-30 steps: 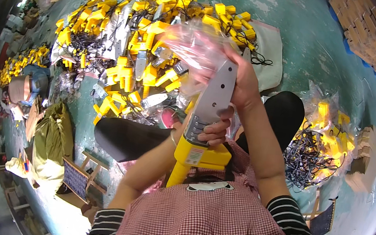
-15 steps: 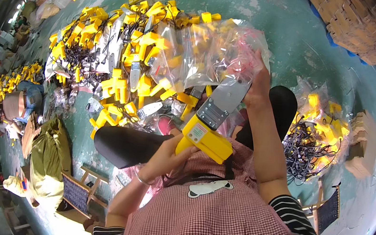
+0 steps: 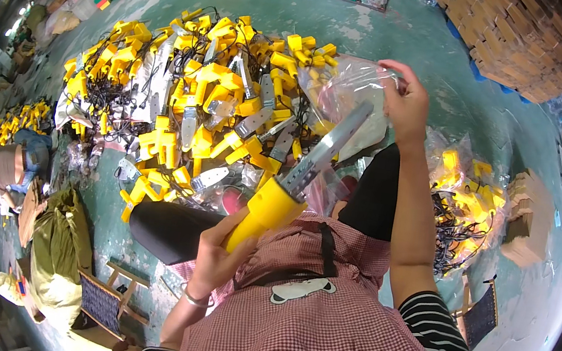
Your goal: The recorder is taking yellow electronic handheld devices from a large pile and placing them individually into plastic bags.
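Note:
My left hand (image 3: 222, 250) is closed round the yellow handle of a pipe welding iron (image 3: 275, 207). Its flat grey metal plate points up and to the right, seen nearly edge-on. Beyond the plate my right hand (image 3: 407, 106) pinches the edge of a clear plastic bag (image 3: 362, 83), which hangs around and behind the plate's tip. Whether the tip is inside the bag, I cannot tell. Spread out ahead of my knees is a pile of similar yellow irons (image 3: 216, 76) with grey plates and dark cords.
Bagged yellow irons with tangled black cords (image 3: 466, 209) lie to my right, beside flat cardboard pieces (image 3: 527, 221). Stacked cartons (image 3: 509, 35) stand far right. On the left are a green sack (image 3: 61, 245) and a small wooden-framed stool (image 3: 109, 299).
The iron has turned from flat-on to nearly edge-on. My left hand has moved down and left with it. The plastic bag has drawn rightward off the pile, and my right hand has shifted slightly outward.

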A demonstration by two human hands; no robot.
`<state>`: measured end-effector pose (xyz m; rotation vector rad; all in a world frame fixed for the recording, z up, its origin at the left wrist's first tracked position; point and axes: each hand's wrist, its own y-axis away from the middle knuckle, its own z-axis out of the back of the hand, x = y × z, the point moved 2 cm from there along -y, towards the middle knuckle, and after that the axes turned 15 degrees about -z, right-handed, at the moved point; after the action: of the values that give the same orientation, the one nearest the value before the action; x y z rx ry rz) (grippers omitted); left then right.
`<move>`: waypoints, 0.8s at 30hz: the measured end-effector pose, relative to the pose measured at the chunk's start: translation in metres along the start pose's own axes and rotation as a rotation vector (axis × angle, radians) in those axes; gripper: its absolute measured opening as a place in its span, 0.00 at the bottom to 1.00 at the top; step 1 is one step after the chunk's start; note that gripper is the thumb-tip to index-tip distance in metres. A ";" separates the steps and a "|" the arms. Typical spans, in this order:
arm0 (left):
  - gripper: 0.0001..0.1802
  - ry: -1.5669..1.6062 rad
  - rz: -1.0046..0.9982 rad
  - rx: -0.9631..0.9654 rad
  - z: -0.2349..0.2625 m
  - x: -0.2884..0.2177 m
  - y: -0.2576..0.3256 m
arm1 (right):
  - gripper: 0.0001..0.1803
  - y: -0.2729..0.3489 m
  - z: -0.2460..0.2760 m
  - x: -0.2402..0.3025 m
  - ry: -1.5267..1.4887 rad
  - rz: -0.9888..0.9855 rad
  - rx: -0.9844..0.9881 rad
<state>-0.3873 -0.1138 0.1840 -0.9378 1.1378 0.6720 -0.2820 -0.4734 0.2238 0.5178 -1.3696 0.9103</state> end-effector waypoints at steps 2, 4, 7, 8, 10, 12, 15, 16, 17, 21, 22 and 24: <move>0.22 -0.089 -0.012 -0.040 -0.008 0.007 -0.010 | 0.10 0.023 -0.019 0.019 0.156 0.040 0.009; 0.22 0.020 0.082 -0.075 -0.020 0.009 -0.025 | 0.11 0.056 -0.043 0.019 0.347 0.276 -0.014; 0.22 0.284 0.183 -0.178 -0.031 0.012 -0.043 | 0.11 0.128 -0.077 0.022 0.509 0.579 0.192; 0.24 0.439 0.190 -0.233 -0.032 0.013 -0.048 | 0.11 0.142 -0.074 0.020 0.508 0.583 0.199; 0.26 0.472 0.201 -0.252 -0.031 0.012 -0.051 | 0.12 0.158 -0.062 0.012 0.462 0.594 0.287; 0.29 0.411 0.131 -0.224 -0.029 0.018 -0.051 | 0.13 0.156 -0.057 0.006 0.448 0.532 0.196; 0.30 0.246 -0.016 -0.263 -0.034 0.031 -0.045 | 0.15 0.150 -0.061 0.011 0.424 0.628 0.052; 0.31 0.226 -0.034 -0.277 -0.036 0.029 -0.046 | 0.15 0.154 -0.071 0.016 0.382 0.725 0.164; 0.31 0.223 -0.034 -0.271 -0.038 0.031 -0.045 | 0.16 0.160 -0.080 0.020 0.337 0.821 0.276; 0.34 0.288 -0.081 -0.469 -0.030 0.030 -0.044 | 0.14 0.158 -0.080 0.015 0.553 0.531 0.845; 0.35 0.406 -0.048 -0.421 -0.030 0.022 -0.046 | 0.12 0.154 -0.070 -0.014 0.504 0.739 0.394; 0.37 0.520 0.014 -0.374 -0.025 0.018 -0.045 | 0.10 0.133 -0.063 -0.030 0.425 0.648 -0.098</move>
<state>-0.3551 -0.1577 0.1758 -1.4814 1.5035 0.6848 -0.3489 -0.3554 0.1598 -0.2166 -1.1860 1.3724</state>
